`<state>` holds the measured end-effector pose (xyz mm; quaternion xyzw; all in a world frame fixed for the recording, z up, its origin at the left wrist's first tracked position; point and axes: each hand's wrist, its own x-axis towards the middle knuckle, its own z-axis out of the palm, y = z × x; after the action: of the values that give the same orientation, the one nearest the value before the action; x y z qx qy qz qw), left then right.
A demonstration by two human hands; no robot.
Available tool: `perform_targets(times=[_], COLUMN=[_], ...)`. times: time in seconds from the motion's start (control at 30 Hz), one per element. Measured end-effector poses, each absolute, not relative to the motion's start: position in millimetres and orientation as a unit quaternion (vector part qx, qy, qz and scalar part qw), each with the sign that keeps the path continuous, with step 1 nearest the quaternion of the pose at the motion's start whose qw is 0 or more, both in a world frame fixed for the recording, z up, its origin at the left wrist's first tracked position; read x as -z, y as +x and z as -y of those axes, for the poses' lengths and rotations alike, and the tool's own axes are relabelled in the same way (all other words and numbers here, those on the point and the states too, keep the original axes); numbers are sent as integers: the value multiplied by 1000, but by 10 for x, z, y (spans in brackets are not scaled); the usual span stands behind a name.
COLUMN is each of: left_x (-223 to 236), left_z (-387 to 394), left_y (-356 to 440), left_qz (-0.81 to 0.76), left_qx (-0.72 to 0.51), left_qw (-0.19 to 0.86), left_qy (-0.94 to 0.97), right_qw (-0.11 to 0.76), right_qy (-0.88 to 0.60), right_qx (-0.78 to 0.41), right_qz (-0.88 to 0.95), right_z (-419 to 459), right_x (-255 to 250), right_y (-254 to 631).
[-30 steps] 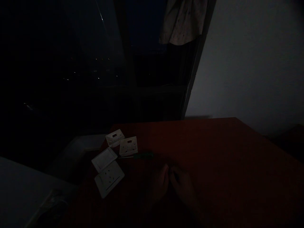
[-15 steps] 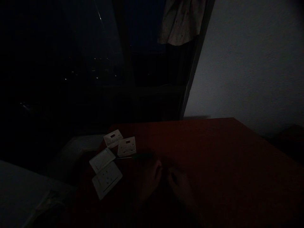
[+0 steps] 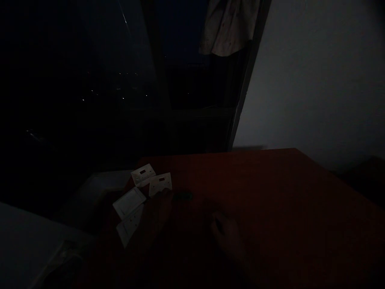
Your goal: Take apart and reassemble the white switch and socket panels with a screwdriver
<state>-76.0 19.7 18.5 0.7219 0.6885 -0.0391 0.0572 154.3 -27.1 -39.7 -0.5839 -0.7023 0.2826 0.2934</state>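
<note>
overlapping nearer white box (image 3: 159,184), left hand (image 3: 159,208) could knock it, light being poor; cannot tell whether its or right hand (image 3: 227,233) fingers grip.

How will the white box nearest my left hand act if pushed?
The box is probably stiff: its edges look straight. Likely light, looking shallow with a cutout. Lying flat on the table, it should slide rather than tip.

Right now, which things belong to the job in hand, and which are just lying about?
Likely part of the job:
right white box, at the left hand
left white box
upper white plate
lower white plate, partly hidden
dark tool handle

Apparently just around:
hanging cloth
dim, unclear clutter, lower left
</note>
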Motion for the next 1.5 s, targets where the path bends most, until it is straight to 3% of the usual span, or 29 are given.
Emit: perform_targets(times=[0.6,0.77,0.9,1.03,1.13,1.23,1.5], left_x=[-157,-147,-144,-230,-368,-494,-376], left_z=[-34,65,128,137,21,-176,-394], left_y=[-202,109,263,240,49,-307,-1181], left_qz=[-603,-529,-457,-416,-449,-576,-663], left_qx=[48,0,-52,-82,-122,-135,47], left_qw=[5,-47,-60,-58,-71,-95,-70], left_qy=[796,847,886,904,882,801,744], right_qw=[370,258,154,136,186,273,346], right_qy=[-559,-507,-555,-565,-564,-575,-615], right_qx=[-291,-141,-179,-216,-268,-370,-481], right_qz=[682,810,797,785,758,677,520], right_z=[239,130,39,40,90,147,236], right_x=[218,59,69,38,1,40,238], right_y=[1664,1753,1766,1769,1778,1807,1827])
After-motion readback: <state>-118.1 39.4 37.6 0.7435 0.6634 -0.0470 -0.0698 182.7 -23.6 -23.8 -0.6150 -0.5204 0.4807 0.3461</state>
